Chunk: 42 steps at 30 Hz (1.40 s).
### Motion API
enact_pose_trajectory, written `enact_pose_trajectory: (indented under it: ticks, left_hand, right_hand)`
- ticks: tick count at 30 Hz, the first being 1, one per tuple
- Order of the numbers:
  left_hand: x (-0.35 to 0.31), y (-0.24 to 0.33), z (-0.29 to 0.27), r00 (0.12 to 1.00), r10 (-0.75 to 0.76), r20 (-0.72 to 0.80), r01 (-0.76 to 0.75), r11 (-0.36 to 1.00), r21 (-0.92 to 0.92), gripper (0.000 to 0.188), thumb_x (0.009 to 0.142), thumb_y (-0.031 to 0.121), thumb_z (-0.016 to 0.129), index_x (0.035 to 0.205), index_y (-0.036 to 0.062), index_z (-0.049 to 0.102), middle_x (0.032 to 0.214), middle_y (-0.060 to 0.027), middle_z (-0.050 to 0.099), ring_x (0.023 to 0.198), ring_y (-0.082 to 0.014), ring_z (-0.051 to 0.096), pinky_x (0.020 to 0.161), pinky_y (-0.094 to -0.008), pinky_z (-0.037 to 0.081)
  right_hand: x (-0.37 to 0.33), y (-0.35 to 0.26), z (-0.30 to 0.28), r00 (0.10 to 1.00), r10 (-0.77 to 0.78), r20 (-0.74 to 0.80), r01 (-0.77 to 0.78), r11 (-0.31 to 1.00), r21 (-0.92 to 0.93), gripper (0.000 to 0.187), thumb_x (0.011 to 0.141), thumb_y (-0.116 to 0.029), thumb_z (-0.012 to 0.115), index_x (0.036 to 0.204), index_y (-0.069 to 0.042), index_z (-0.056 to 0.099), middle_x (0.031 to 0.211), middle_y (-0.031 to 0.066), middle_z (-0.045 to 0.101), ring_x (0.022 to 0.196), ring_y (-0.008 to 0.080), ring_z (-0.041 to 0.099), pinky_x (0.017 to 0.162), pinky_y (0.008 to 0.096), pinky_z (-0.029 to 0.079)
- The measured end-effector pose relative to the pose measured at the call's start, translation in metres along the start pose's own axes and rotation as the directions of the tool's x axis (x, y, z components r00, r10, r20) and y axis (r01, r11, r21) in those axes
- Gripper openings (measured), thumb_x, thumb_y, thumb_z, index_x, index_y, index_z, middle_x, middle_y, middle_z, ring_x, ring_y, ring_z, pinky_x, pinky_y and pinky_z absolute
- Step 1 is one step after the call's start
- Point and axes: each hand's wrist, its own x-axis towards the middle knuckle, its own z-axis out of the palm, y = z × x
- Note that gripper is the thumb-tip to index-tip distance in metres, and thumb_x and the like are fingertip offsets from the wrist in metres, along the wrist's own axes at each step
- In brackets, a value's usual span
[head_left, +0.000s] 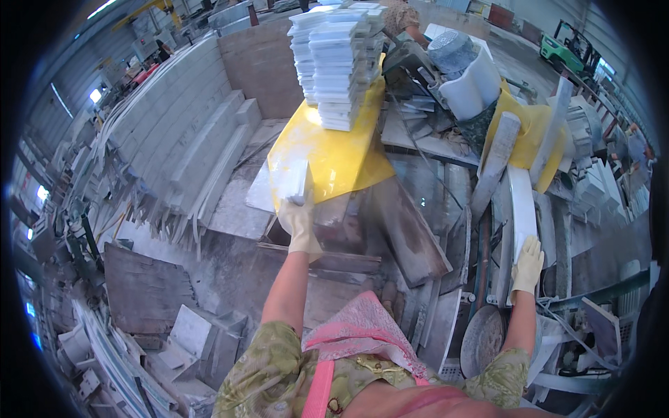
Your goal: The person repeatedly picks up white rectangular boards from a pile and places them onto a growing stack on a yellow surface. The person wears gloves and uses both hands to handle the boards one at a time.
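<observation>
My left hand (298, 223), in a pale yellow glove, grips a small white stone tile (293, 182) held up over the near end of a yellow board (334, 157). At the far end of that board stand two tall stacks of white tiles (338, 59). My right hand (527, 265), also gloved, rests flat with fingers spread on a long curved white stone strip (521, 209) lying on the machine table at the right.
A wall of grey stone blocks (174, 118) rises on the left. Grey slabs (411, 230) and offcuts (202, 334) lie below. A round saw blade (481, 341) sits by my right forearm. White mouldings and yellow pieces (529, 132) pile up at the right; a green forklift (564, 52) stands far back.
</observation>
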Motion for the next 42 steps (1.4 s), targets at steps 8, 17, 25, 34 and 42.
enact_pose_trajectory:
  ticks: [8,17,25,34,42]
  left_hand:
    - [-0.003,0.008,-0.003,0.999,-0.050,0.010,0.050,0.998,0.042,0.060,0.076,0.048,0.085,0.106,-0.0023,0.073,0.097,-0.0218,0.076,0.090,-0.0357,0.074,0.082,-0.0418,0.056]
    - [-0.006,0.018,-0.006,1.000,-0.015,-0.002,0.015,1.000,-0.019,0.049,0.079,0.046,0.081,0.106,0.0046,0.075,0.092,-0.0193,0.075,0.088,-0.0363,0.073,0.082,-0.0422,0.056]
    - [-0.005,0.029,-0.020,0.990,-0.058,0.127,0.067,0.996,-0.061,0.053,0.078,0.043,0.081,0.117,0.0070,0.074,0.100,-0.0215,0.075,0.100,-0.0395,0.069,0.099,-0.0444,0.051]
    - [0.013,0.013,-0.048,0.897,0.097,0.431,-0.115,0.993,0.015,0.112,0.068,0.051,0.086,0.157,0.0044,0.036,0.145,-0.0211,0.057,0.128,-0.0378,0.060,0.109,-0.0418,0.047]
    - [0.007,0.033,-0.046,0.854,-0.126,0.505,0.075,0.990,0.121,0.100,0.086,0.044,0.077,0.164,0.0125,0.023,0.150,-0.0221,0.052,0.137,-0.0290,0.054,0.112,-0.0371,0.044]
  right_hand:
    - [0.001,0.021,-0.001,0.985,-0.071,-0.159,0.106,0.969,0.225,0.082,0.080,-0.025,0.080,0.149,-0.001,0.042,0.144,0.0228,0.055,0.136,0.0371,0.052,0.112,0.0444,0.044]
    - [0.045,-0.015,-0.084,0.980,0.124,-0.158,-0.052,0.917,0.395,0.032,0.091,-0.035,0.068,0.100,-0.005,0.071,0.093,0.0232,0.071,0.091,0.0418,0.068,0.081,0.0519,0.053]
    - [0.026,-0.306,-0.220,0.956,-0.266,-0.123,0.004,-0.406,0.914,0.047,0.100,-0.046,0.061,0.109,-0.001,0.071,0.088,0.0017,0.067,0.078,0.0107,0.059,0.070,0.0321,0.047]
    - [-0.053,-0.443,-0.286,0.934,-0.355,0.037,-0.138,-0.265,0.954,0.057,0.098,-0.052,0.062,0.114,0.002,0.069,0.092,0.0097,0.070,0.085,0.0208,0.065,0.082,0.0354,0.050]
    - [-0.044,-0.453,-0.285,0.786,-0.616,-0.062,-0.102,-0.226,0.969,0.058,0.100,-0.050,0.060,0.137,-0.006,0.061,0.123,0.0127,0.068,0.113,0.0242,0.065,0.096,0.0396,0.050]
